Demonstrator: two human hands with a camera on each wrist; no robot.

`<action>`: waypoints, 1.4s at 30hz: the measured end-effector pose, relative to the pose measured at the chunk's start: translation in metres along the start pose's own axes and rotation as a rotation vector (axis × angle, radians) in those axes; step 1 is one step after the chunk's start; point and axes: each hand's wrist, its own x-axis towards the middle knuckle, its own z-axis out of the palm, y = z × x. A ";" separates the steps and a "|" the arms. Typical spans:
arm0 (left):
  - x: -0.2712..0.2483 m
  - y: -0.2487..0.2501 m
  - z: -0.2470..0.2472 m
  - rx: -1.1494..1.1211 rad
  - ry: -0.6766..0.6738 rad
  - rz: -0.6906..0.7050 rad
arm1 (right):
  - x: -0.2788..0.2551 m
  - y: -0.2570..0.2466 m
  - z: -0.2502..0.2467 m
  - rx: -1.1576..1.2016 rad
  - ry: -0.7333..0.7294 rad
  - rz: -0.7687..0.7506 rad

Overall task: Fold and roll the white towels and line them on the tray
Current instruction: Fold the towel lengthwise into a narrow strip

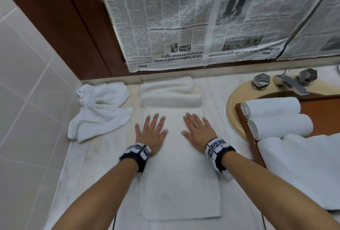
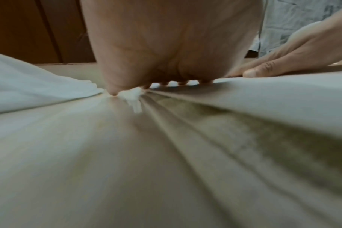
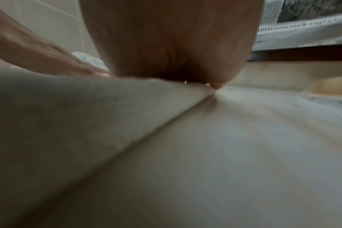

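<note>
Both hands lie flat, fingers spread, on a folded white towel on the counter.

The left hand (image 1: 150, 134) and right hand (image 1: 198, 132) press palm-down side by side on the far half of the long folded towel (image 1: 181, 183), which runs lengthwise toward the person on the pale counter (image 1: 213, 90); neither hand grips anything. Just past the fingertips the towel's far end is rolled up (image 1: 171, 94) against the wall. A crumpled white towel (image 1: 100, 110) sits to the left, near the tiled corner. To the right, a brown tray (image 1: 247, 134) rests over the sink (image 1: 232, 104) and carries two rolled towels (image 1: 276, 117) side by side, with a looser white towel (image 1: 301, 171) draped over its near end. Newspaper (image 1: 184, 18) covers the wall above.
</note>
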 end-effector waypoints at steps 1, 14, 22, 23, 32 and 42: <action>0.007 -0.001 -0.004 -0.009 -0.001 0.002 | 0.009 0.004 -0.004 0.006 -0.005 -0.004; -0.151 -0.007 0.032 -0.533 0.251 -0.131 | -0.116 -0.022 0.035 0.328 0.261 -0.038; -0.169 0.014 0.038 -0.489 0.199 -0.329 | -0.169 -0.052 0.071 0.291 0.256 0.074; -0.168 0.015 0.035 -0.501 0.172 -0.355 | -0.171 -0.055 0.072 0.290 0.265 0.077; -0.171 0.003 0.008 -0.715 0.038 -0.377 | -0.174 -0.062 0.071 0.326 0.295 0.102; -0.181 0.001 0.012 -0.568 0.080 -0.467 | -0.190 -0.068 0.072 0.307 0.363 0.182</action>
